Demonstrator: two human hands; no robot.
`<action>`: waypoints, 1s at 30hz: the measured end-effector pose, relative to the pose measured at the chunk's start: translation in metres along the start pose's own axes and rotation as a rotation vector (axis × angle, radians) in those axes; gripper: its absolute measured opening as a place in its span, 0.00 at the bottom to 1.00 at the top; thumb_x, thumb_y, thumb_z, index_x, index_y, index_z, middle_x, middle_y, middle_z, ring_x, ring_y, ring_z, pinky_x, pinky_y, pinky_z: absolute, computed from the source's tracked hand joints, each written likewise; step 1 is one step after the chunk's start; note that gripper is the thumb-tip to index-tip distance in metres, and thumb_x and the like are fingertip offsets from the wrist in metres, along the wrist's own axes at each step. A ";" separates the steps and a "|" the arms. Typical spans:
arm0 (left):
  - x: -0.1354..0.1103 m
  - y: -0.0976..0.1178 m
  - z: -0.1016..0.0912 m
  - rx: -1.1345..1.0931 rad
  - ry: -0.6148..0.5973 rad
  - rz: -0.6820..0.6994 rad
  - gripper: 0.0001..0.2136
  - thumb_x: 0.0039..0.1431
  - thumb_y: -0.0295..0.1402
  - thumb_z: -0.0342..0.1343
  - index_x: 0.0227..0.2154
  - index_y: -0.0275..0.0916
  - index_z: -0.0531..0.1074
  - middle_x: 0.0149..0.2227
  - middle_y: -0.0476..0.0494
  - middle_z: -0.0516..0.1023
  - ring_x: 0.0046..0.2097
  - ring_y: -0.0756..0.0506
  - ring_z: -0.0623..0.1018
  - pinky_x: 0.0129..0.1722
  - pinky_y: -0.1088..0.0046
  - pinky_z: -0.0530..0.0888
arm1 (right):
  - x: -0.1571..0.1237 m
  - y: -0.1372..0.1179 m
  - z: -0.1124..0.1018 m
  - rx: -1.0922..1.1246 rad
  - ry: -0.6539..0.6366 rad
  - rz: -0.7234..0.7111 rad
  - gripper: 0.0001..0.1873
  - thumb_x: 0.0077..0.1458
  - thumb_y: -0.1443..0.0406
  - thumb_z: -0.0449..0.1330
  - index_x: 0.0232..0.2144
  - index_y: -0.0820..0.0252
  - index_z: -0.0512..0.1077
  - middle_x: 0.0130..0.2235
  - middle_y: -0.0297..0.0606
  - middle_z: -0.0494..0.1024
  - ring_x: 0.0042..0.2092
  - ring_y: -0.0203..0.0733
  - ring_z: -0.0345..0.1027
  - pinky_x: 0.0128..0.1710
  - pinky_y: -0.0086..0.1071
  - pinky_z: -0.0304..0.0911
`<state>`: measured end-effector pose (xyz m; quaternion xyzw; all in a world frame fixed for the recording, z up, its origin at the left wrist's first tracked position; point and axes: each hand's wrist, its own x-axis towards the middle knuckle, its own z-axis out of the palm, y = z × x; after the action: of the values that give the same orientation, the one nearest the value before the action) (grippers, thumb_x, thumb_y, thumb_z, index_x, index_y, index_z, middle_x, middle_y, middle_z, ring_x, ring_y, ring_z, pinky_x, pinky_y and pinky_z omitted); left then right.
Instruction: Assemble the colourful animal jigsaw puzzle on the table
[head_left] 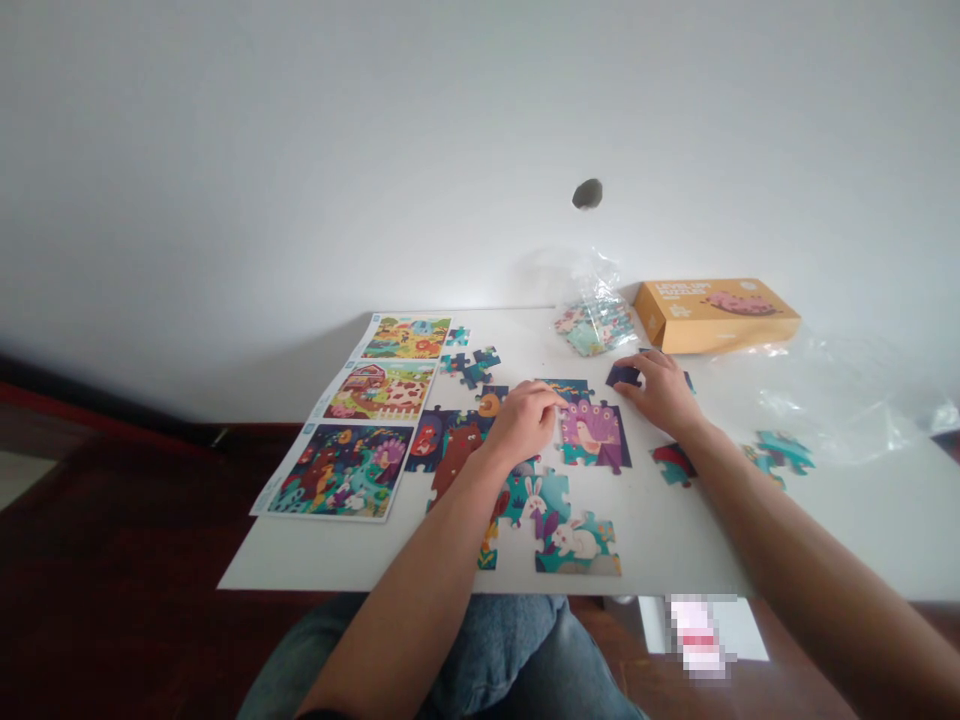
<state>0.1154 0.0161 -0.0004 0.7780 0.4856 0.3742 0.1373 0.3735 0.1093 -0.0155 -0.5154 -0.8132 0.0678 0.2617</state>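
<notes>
A partly joined colourful puzzle lies on the white table. My left hand rests curled on the puzzle, its fingertips pinching at the edge of the peacock piece. My right hand reaches further back, with its fingers closed on a dark blue puzzle piece lying on the table. Rabbit pieces sit joined near the front edge. Loose teal pieces and a red one lie by my right forearm.
A reference sheet with three pictures lies at the left. An orange puzzle box and a clear bag of pieces stand at the back. Crumpled clear plastic covers the right. Loose pieces lie behind the puzzle. White wall behind.
</notes>
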 end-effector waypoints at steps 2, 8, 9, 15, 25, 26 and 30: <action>0.000 -0.001 0.001 0.002 -0.003 -0.003 0.15 0.60 0.19 0.50 0.36 0.40 0.81 0.38 0.44 0.82 0.42 0.46 0.79 0.48 0.65 0.76 | 0.000 0.000 0.000 0.005 0.010 0.003 0.18 0.53 0.60 0.64 0.47 0.54 0.78 0.46 0.45 0.77 0.48 0.54 0.68 0.52 0.46 0.61; 0.000 -0.001 0.001 -0.006 -0.010 -0.002 0.16 0.60 0.19 0.50 0.36 0.41 0.82 0.37 0.44 0.81 0.42 0.46 0.79 0.48 0.65 0.76 | -0.001 0.001 0.001 0.015 0.023 -0.006 0.17 0.53 0.61 0.64 0.47 0.53 0.79 0.46 0.44 0.76 0.49 0.54 0.68 0.52 0.46 0.61; 0.000 0.000 0.001 -0.007 -0.011 -0.004 0.16 0.60 0.19 0.50 0.36 0.41 0.82 0.37 0.45 0.81 0.42 0.46 0.79 0.48 0.65 0.76 | -0.001 0.001 0.002 0.013 0.024 -0.007 0.17 0.54 0.61 0.64 0.46 0.53 0.80 0.46 0.44 0.76 0.50 0.55 0.68 0.53 0.46 0.61; 0.000 0.001 0.000 -0.002 -0.024 -0.004 0.16 0.60 0.19 0.50 0.37 0.41 0.82 0.37 0.45 0.81 0.42 0.45 0.78 0.48 0.65 0.75 | -0.003 -0.002 0.000 -0.007 0.011 0.005 0.15 0.55 0.60 0.63 0.45 0.51 0.81 0.47 0.43 0.76 0.51 0.55 0.67 0.54 0.48 0.60; 0.000 0.001 0.002 0.018 -0.052 -0.002 0.15 0.59 0.19 0.51 0.35 0.40 0.81 0.38 0.45 0.82 0.42 0.45 0.79 0.48 0.65 0.75 | -0.004 -0.004 -0.001 -0.039 -0.035 -0.006 0.13 0.57 0.61 0.61 0.44 0.51 0.81 0.48 0.43 0.78 0.50 0.54 0.67 0.51 0.47 0.59; 0.000 0.001 0.002 0.016 -0.052 0.000 0.15 0.59 0.18 0.51 0.35 0.40 0.81 0.38 0.45 0.82 0.42 0.45 0.79 0.48 0.65 0.75 | -0.004 -0.004 -0.001 -0.039 -0.034 -0.013 0.13 0.57 0.62 0.61 0.43 0.51 0.81 0.48 0.42 0.78 0.50 0.54 0.67 0.51 0.46 0.59; -0.001 0.001 0.001 0.003 -0.037 -0.019 0.17 0.58 0.16 0.49 0.35 0.40 0.81 0.37 0.46 0.82 0.42 0.46 0.79 0.48 0.67 0.75 | -0.005 -0.004 0.000 -0.051 -0.029 -0.018 0.13 0.58 0.62 0.61 0.44 0.51 0.81 0.48 0.42 0.78 0.50 0.54 0.67 0.51 0.47 0.59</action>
<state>0.1170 0.0149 -0.0011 0.7804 0.4911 0.3573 0.1487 0.3722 0.1035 -0.0153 -0.5136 -0.8229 0.0525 0.2372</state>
